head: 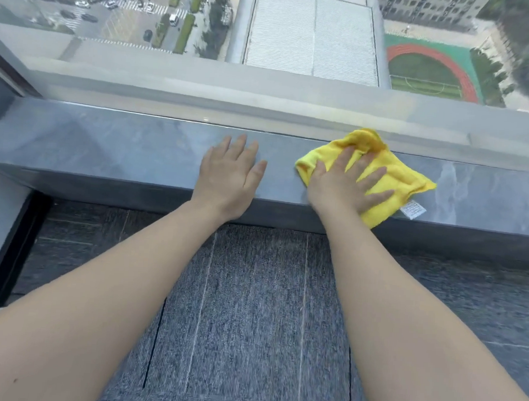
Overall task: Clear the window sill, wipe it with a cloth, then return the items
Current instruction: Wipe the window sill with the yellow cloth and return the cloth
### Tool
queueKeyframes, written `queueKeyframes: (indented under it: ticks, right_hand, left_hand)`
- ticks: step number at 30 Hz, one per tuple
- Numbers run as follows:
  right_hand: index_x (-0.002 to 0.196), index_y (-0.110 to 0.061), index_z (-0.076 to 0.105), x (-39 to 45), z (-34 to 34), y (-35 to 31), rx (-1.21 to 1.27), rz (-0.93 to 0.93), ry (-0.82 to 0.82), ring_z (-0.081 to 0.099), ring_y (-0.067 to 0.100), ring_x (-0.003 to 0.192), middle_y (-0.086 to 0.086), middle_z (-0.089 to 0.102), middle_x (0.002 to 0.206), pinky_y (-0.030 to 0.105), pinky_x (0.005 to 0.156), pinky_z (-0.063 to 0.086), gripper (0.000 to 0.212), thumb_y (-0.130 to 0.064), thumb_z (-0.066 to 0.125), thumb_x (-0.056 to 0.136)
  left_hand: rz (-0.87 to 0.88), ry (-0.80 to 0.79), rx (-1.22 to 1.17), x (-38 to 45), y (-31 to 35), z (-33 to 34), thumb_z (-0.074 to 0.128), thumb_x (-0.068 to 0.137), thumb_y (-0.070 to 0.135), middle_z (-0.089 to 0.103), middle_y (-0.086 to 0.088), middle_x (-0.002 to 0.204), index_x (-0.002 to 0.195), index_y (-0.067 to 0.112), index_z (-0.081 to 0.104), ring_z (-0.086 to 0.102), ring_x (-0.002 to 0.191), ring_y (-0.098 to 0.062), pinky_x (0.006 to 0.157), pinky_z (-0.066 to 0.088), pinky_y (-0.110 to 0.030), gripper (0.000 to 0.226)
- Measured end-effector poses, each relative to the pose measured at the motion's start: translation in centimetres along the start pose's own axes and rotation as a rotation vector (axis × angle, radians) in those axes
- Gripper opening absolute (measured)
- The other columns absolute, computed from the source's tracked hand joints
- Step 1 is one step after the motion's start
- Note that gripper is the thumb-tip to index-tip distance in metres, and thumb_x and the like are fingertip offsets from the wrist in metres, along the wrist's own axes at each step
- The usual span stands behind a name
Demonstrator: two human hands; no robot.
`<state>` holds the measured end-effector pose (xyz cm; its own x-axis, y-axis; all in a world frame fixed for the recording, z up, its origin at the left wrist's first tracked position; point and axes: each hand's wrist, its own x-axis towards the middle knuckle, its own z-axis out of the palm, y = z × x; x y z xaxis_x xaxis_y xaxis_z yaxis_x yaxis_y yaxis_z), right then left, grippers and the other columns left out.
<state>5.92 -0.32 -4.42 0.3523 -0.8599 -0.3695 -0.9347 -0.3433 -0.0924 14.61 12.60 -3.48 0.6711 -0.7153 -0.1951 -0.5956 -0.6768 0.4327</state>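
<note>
- Grey stone window sill (106, 149), running across mid frame below the glass.
- Left hand (229, 175), centre frame: flat on sill, palm down, fingers loosely spread, holding nothing.
- Right hand (346, 184), right of centre: pressed flat, fingers splayed, on yellow cloth (390, 176).
- Cloth crumpled on sill, white care label (413, 209) at near edge.
- Grey carpet (251, 307) across lower frame.

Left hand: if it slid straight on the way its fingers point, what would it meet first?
Probably the window glass. The left hand lies flat on the grey sill, fingers toward the window, with only bare sill ahead; the yellow cloth sits off to its right.
</note>
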Motion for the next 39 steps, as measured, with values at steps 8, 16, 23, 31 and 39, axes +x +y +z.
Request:
queueKeyframes:
  ticks: [8,16,23,31,39]
  right_hand:
    - [0.148,-0.028,0.000,-1.1,1.0,-0.8,-0.100,-0.573,0.050,-0.012,0.028,0.146,0.002,-0.003,0.160,0.060,0.112,-0.011,0.057,-0.044,0.017,0.097]
    - [0.148,-0.032,-0.003,0.8,-0.3,4.4,-0.177,-0.764,-0.003,-0.011,0.019,0.147,-0.006,-0.010,0.160,0.050,0.117,-0.009,0.055,-0.046,0.015,0.097]
    - [0.148,-0.030,-0.007,3.3,-2.1,10.7,-0.146,-0.523,0.006,-0.015,0.024,0.146,-0.003,-0.013,0.159,0.055,0.114,-0.012,0.060,-0.052,0.012,0.095]
    - [0.148,-0.022,-0.007,5.5,-3.2,13.4,0.005,-0.041,0.015,-0.015,0.037,0.144,0.005,-0.015,0.159,0.065,0.110,-0.009,0.063,-0.049,0.014,0.095]
    - [0.148,-0.013,-0.005,5.1,-3.1,9.3,0.038,-0.128,-0.014,-0.015,0.038,0.144,0.011,-0.008,0.159,0.066,0.109,-0.009,0.064,-0.044,0.017,0.097]
  left_hand:
    - [-0.132,0.068,0.041,-2.2,0.0,0.5,0.011,0.081,0.044,0.019,-0.011,0.156,0.143,0.012,0.026,0.012,0.145,-0.028,0.117,0.009,-0.040,0.071]
    - [-0.132,0.052,0.058,-1.8,4.4,1.9,0.014,0.085,0.046,0.017,-0.011,0.157,0.143,0.011,0.024,0.011,0.145,-0.029,0.119,0.008,-0.041,0.068]
    - [-0.065,0.003,0.050,0.3,9.9,4.5,0.017,0.092,0.045,0.016,-0.007,0.157,0.144,0.015,0.023,0.009,0.146,-0.025,0.118,0.006,-0.039,0.061]
    - [-0.067,-0.010,0.039,0.9,12.7,5.9,0.020,0.097,0.038,0.013,-0.005,0.158,0.145,0.016,0.019,0.006,0.146,-0.022,0.119,0.004,-0.040,0.053]
    - [-0.222,0.028,-0.020,-1.3,11.4,5.0,0.015,0.091,0.045,0.015,-0.007,0.158,0.145,0.013,0.019,0.008,0.146,-0.024,0.119,0.004,-0.038,0.062]
